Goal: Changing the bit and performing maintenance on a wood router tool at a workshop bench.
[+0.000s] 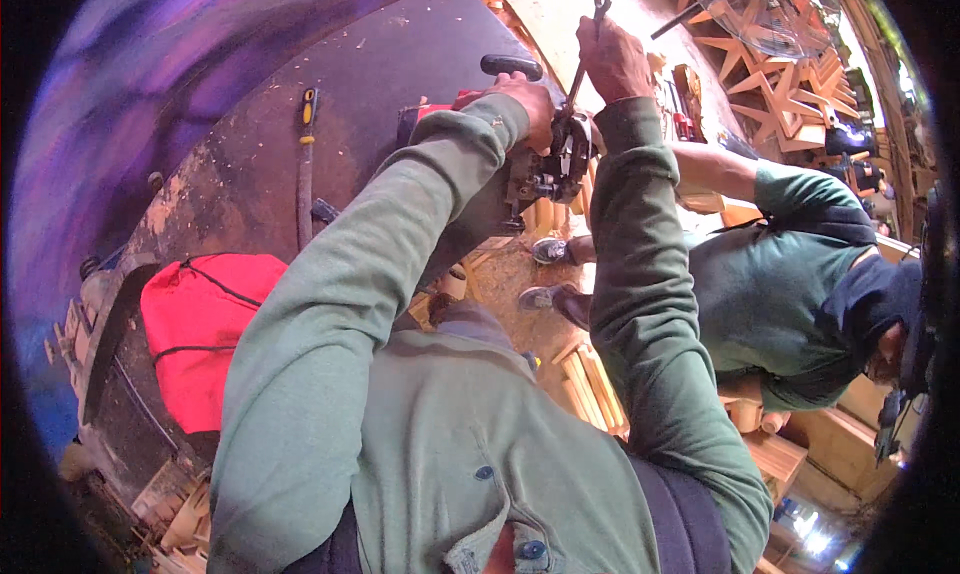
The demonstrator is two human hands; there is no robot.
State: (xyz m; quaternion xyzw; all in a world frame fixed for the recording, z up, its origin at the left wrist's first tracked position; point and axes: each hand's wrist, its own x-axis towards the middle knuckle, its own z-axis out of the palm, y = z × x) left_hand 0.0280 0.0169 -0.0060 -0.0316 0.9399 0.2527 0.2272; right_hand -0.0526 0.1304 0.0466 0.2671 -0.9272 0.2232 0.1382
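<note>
My right hand is closed around a dark wrench, whose ring end sticks up above the fist. The wrench's shank slants down toward a power tool with black and metal parts at the table's edge. On that tool rests my left hand, fingers curled over its body next to a black handle. Some red casing shows beside the left wrist. My left hand and sleeve hide much of the tool, and I cannot tell whether the wrench touches it.
On the dark table lie a long tool with a yellow-and-black handle and a red drawstring bag. A co-worker in green is close on the right, one arm reaching toward the bench. Wooden star shapes are piled at far right.
</note>
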